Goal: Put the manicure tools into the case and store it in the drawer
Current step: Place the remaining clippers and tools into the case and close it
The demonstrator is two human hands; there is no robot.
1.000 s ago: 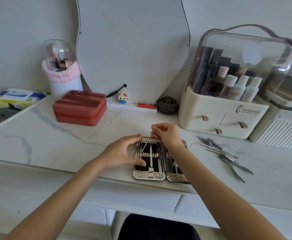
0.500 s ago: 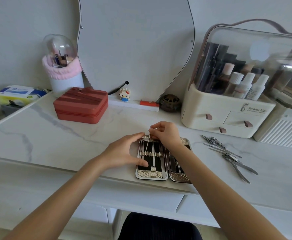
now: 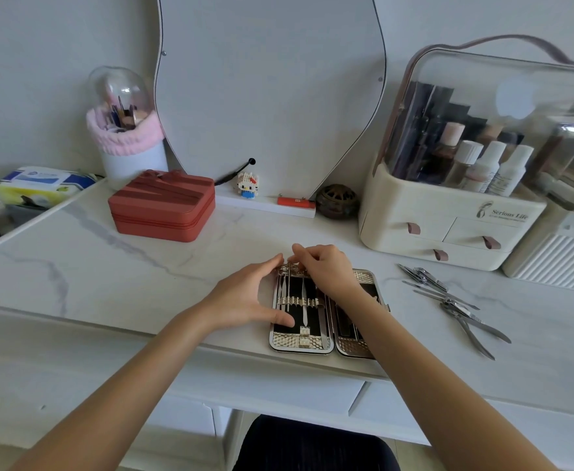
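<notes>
The manicure case (image 3: 300,345) lies open on the marble desk near its front edge, silver-rimmed with a black lining. Thin metal tools sit under the strap of its left half. My left hand (image 3: 248,297) holds that half's left edge, thumb on the lining and fingers at the top corner. My right hand (image 3: 323,266) pinches the top of a thin metal tool (image 3: 288,283) that lies straight down in the left half. My right forearm hides much of the right half. Several loose tools (image 3: 455,305), clippers and nippers among them, lie on the desk to the right.
A red zip box (image 3: 163,205) stands at the back left and a brush holder (image 3: 125,130) behind it. A cream cosmetics organiser (image 3: 448,226) with small drawers stands at the back right. The desk drawers (image 3: 272,389) below the edge are shut.
The thin tool in my right hand has gone from slanting above the case to lying down in the left half's strap. My right hand has dropped toward the case's top edge.
</notes>
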